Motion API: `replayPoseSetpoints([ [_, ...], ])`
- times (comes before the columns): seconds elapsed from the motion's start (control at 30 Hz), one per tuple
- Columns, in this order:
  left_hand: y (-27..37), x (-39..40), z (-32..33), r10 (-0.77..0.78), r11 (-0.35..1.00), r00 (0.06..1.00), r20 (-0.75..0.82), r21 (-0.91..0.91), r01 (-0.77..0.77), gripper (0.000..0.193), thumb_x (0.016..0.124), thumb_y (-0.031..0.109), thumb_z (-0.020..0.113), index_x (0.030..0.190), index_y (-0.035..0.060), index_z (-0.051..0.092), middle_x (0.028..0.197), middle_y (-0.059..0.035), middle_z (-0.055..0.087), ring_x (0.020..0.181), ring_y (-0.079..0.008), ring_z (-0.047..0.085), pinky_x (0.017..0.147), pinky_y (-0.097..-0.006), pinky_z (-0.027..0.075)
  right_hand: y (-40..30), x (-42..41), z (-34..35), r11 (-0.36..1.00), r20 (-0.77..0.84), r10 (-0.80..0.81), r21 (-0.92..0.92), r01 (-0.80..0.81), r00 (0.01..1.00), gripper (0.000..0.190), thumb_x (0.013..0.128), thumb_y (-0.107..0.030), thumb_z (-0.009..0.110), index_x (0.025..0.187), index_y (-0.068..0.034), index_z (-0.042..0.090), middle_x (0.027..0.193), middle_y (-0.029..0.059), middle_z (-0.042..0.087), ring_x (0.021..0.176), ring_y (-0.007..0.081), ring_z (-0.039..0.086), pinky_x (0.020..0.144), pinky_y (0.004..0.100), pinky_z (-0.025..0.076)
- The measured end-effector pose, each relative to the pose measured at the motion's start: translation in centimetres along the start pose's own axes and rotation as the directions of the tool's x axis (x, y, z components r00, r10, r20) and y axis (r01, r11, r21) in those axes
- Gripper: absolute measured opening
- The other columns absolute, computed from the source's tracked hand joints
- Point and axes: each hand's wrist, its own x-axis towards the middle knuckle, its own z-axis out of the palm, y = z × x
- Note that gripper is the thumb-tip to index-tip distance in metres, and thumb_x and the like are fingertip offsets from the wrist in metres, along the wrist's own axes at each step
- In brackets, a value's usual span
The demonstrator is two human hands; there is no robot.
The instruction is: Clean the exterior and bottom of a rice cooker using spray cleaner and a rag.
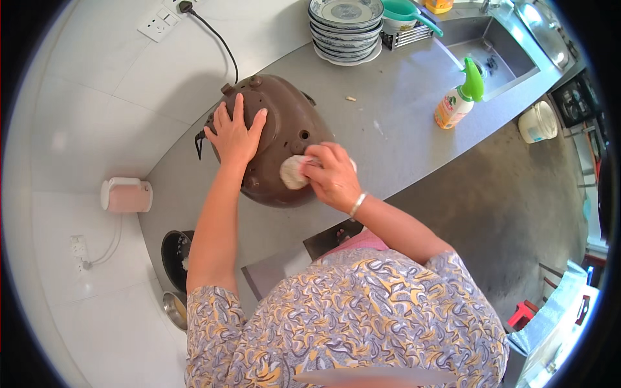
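A brown electric appliance, probably a rice cooker (291, 121), rests on the grey counter with its underside and round feet facing up. My left hand (235, 133) lies spread on that underside, near the wall end, and grasps nothing. In my right hand (332, 172) is a bunched, pale cloth (294, 172), pressed against the appliance's near right side. The cloth and fingers look slightly blurred, and part of the cloth is hidden in my grip. A green-headed spray bottle (456, 99) stands on the counter to the right of the appliance.
Stacked patterned plates (346, 31) stand behind, beside a green strainer (405, 10) and the sink (514, 53). A black cord (218, 36) runs to a wall socket. Left are a dark pot (175, 259) with white grains and a metal bowl (174, 310). A bucket (537, 122) sits on the floor.
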Motion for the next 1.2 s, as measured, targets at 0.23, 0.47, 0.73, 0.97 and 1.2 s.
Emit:
replayPoseSetpoints([
  [0.23,-2.1,-0.1,0.5,0.127,0.989,0.988,-0.091,-0.064,-0.133,0.068,0.085,0.055,0.054,0.142,0.0204,0.038,0.146,-0.0198,0.031,0.137,-0.0347,0.026,0.108,-0.0616,0.010,8.8,-3.1,-0.5,0.916,0.029,0.323,0.242,-0.320,0.946,0.024,0.072,0.003,0.060,0.095,-0.005,0.062,0.115,0.0125,0.053,0.108,0.0348,0.049,0.094,0.0417,0.040],
  [0.47,-1.4,-0.3,-0.7,0.234,0.969,0.971,-0.051,-0.068,-0.238,0.069,0.082,0.051,0.059,0.140,0.0187,0.041,0.145,-0.0183,0.032,0.135,-0.0351,0.028,0.108,-0.0609,0.011,7.9,6.2,1.7,0.975,-0.036,0.088,0.208,-0.079,0.995,0.034,0.084,-0.011,0.054,0.118,-0.009,0.058,0.128,0.0146,0.049,0.113,0.0361,0.047,0.098,0.0427,0.037],
  [0.73,-0.2,-0.5,-0.4,0.119,0.990,0.993,-0.025,-0.076,-0.120,0.071,0.081,0.053,0.059,0.141,0.0209,0.041,0.146,-0.0153,0.031,0.135,-0.0339,0.028,0.108,-0.0609,0.011,12.3,17.8,4.9,0.927,0.321,0.210,0.236,-0.292,0.924,0.032,0.086,-0.011,0.052,0.116,-0.004,0.060,0.120,0.0188,0.055,0.107,0.0361,0.053,0.093,0.0415,0.042],
  [0.97,-1.2,-0.5,-0.2,0.065,0.995,0.996,-0.067,-0.074,-0.070,0.071,0.080,0.054,0.059,0.140,0.0210,0.042,0.146,-0.0132,0.033,0.135,-0.0328,0.029,0.108,-0.0614,0.010,4.9,5.9,0.0,0.960,-0.004,0.006,0.280,-0.005,1.000,0.034,0.077,-0.001,0.058,0.111,-0.007,0.062,0.117,0.0101,0.055,0.106,0.0313,0.050,0.091,0.0408,0.042],
  [1.2,0.4,0.1,-0.3,0.137,0.988,0.989,-0.054,-0.059,-0.140,0.071,0.079,0.054,0.061,0.139,0.0209,0.044,0.147,-0.0123,0.032,0.136,-0.0322,0.029,0.108,-0.0619,0.009,12.5,16.8,4.9,0.948,0.084,0.203,0.232,-0.217,0.976,0.028,0.087,-0.007,0.052,0.112,-0.003,0.063,0.111,0.0184,0.060,0.100,0.0392,0.054,0.091,0.0403,0.044],
])
